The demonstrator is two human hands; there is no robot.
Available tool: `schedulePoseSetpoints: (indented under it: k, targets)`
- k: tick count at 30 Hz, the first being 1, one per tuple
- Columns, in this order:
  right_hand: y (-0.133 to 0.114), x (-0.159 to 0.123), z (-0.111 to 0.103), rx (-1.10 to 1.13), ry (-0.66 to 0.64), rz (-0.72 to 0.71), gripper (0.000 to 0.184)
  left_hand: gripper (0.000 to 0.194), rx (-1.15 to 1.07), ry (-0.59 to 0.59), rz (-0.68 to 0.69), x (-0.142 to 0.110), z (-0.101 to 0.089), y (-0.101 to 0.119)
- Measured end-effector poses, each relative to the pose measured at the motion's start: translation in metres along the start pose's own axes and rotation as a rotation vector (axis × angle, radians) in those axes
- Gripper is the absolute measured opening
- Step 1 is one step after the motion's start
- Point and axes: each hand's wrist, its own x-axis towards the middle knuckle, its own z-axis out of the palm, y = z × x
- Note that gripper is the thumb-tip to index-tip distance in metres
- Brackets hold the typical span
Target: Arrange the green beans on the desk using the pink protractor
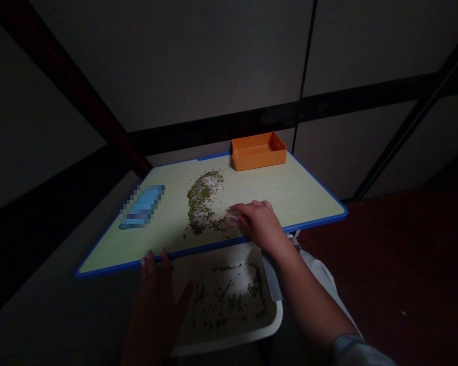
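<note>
Small green beans or grains point(200, 201) lie spread in a curved patch on a pale folding table point(168, 183) with a blue rim. Mixed pinkish bits show among them. My right hand point(261, 223) is at the near end of the patch, its thumb and fingers drawn together over a small pinkish heap point(229, 221). What sits between its fingertips is too small and dark to make out. In shadow, my left hand point(156, 290) has its fingers apart, fingertips at the table's front edge. It is beside a white tray point(248, 335) below the edge, holding scattered dark grains.
An orange open box point(259, 160) stands at the back right of the table. On the left lies a flat blue item point(143, 206), blurred out in part. A panelled wall point(213, 61) rises behind, and dark red floor point(404, 254) shows at right.
</note>
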Motion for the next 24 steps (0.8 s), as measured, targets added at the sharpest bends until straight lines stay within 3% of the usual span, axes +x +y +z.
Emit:
schedulePoseSetpoints:
  k: [24]
  targets:
    - [-0.0038,0.0033,0.0006,0.072,-0.049,-0.050,0.024,0.083,-0.010,-0.033,0.001,-0.0008,-0.0006,-0.0041]
